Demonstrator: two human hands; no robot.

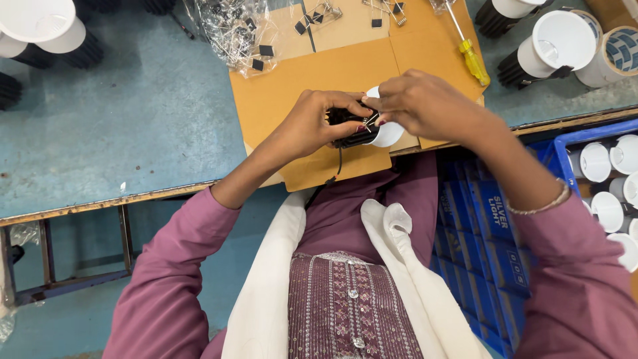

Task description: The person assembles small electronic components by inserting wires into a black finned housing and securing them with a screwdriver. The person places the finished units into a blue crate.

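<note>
just inside the cardboard sheet (292, 93) edge, both hands' fingers (345, 110) clasp a black-and-white lamp (372, 135).

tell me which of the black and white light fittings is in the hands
The light fitting over the cardboard sheet, gripped by the left hand and right hand. The others stand untouched at the table's corners or in the blue crate.

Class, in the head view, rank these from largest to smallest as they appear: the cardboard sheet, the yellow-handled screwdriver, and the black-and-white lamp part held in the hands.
1. Cardboard sheet, clearly largest.
2. and 3. Yellow-handled screwdriver and black-and-white lamp part: too close to rank, since both hands hide much of the lamp part.
</note>
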